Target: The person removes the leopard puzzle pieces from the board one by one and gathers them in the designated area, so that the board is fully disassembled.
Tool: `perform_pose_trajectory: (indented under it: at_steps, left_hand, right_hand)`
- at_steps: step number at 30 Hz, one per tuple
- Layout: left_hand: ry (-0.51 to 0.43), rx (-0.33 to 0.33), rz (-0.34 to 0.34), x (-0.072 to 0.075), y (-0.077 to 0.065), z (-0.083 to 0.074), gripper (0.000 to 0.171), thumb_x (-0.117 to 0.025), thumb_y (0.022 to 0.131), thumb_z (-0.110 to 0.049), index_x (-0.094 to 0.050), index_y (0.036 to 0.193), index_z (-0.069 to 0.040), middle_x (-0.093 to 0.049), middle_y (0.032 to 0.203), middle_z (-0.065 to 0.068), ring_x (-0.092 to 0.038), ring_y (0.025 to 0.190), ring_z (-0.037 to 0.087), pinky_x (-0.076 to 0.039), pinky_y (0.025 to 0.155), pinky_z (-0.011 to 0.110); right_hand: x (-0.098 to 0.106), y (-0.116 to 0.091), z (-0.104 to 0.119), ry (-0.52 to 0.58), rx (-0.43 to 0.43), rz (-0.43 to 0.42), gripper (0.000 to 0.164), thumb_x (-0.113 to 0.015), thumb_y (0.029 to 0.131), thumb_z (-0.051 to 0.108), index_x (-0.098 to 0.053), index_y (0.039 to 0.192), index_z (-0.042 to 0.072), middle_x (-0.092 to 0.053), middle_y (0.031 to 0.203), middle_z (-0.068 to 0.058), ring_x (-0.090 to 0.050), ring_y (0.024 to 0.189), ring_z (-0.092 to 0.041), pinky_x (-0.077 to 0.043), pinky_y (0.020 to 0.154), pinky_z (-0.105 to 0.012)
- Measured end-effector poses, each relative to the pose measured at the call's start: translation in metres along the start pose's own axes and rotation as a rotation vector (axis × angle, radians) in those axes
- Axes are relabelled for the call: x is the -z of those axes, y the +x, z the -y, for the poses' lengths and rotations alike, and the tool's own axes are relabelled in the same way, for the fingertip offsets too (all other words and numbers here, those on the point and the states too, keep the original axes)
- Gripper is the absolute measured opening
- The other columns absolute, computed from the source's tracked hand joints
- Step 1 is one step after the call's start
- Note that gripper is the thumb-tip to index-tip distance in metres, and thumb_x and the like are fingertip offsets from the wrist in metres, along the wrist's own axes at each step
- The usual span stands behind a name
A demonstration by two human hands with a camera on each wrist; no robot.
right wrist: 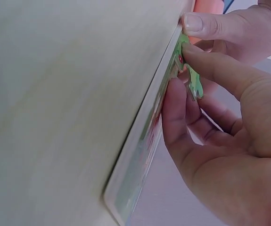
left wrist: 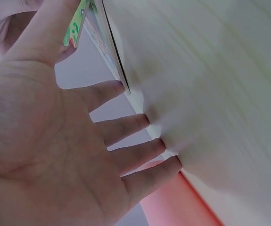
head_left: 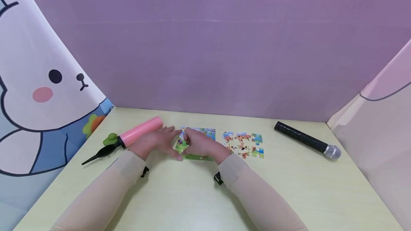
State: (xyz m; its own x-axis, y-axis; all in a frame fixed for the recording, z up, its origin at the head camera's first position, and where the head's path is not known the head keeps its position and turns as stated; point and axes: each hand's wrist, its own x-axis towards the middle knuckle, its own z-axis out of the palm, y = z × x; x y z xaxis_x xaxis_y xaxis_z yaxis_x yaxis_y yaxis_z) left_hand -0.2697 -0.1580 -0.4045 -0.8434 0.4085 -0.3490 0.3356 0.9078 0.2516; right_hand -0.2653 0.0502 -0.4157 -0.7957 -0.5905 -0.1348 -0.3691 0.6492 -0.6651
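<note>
A jigsaw board (head_left: 210, 133) with a bright green and blue picture lies flat on the table. My right hand (head_left: 202, 143) is over it, with curled fingers pinching a green puzzle piece (right wrist: 195, 84) that stands tilted at the board's surface. My left hand (head_left: 155, 142) is spread at the board's left side, fingers straight. Its fingertips (left wrist: 142, 120) rest on the tabletop, and the thumb is by the board's near edge. Part of the picture is hidden beneath my right hand. Several loose puzzle pieces (head_left: 258, 152) lie in rows right of the board.
A pink balloon pump (head_left: 138, 133) with a black nozzle lies left of my left hand, a small green object (head_left: 110, 139) beside it. Far right lies a black microphone (head_left: 302, 137) with a silver head. A purple backdrop (head_left: 224, 63) rises behind the table (head_left: 179, 202).
</note>
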Motion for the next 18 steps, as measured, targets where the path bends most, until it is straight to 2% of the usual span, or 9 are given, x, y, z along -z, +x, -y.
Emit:
perform_pose_trajectory:
  at_steps: [8, 12, 18]
  left_hand:
    - [0.000, -0.004, -0.006, -0.0025, 0.0002, 0.0004, 0.126, -0.083, 0.079, -0.072, -0.023, 0.172, -0.013, -0.019, 0.177, 0.027, -0.017, 0.163, 0.056, -0.019, 0.132, 0.074]
    - [0.005, 0.000, -0.009, -0.0023, 0.0000, 0.0004, 0.126, -0.084, 0.078, -0.072, -0.023, 0.172, -0.013, -0.020, 0.177, 0.027, -0.017, 0.163, 0.057, -0.020, 0.131, 0.075]
    - [0.001, 0.018, -0.005, -0.0023, 0.0011, 0.0013, 0.126, -0.083, 0.079, -0.073, -0.021, 0.172, -0.015, -0.019, 0.178, 0.025, -0.016, 0.164, 0.056, -0.020, 0.132, 0.074]
  right_hand:
    - [0.0006, -0.0036, 0.0031, 0.018, -0.044, 0.000, 0.029, -0.078, 0.098, 0.013, -0.054, 0.115, 0.014, -0.062, 0.102, -0.002, -0.058, 0.087, -0.015, -0.054, 0.073, -0.028]
    - [0.0023, -0.0056, 0.0043, 0.097, -0.053, -0.008, 0.020, -0.072, 0.101, 0.009, -0.056, 0.112, 0.014, -0.067, 0.106, -0.003, -0.066, 0.082, -0.017, -0.058, 0.069, -0.029]
    - [0.0052, -0.0075, 0.0010, 0.237, -0.039, -0.007, 0.010, -0.066, 0.104, 0.007, -0.060, 0.110, 0.012, -0.068, 0.109, -0.007, -0.075, 0.090, -0.025, -0.065, 0.078, -0.036]
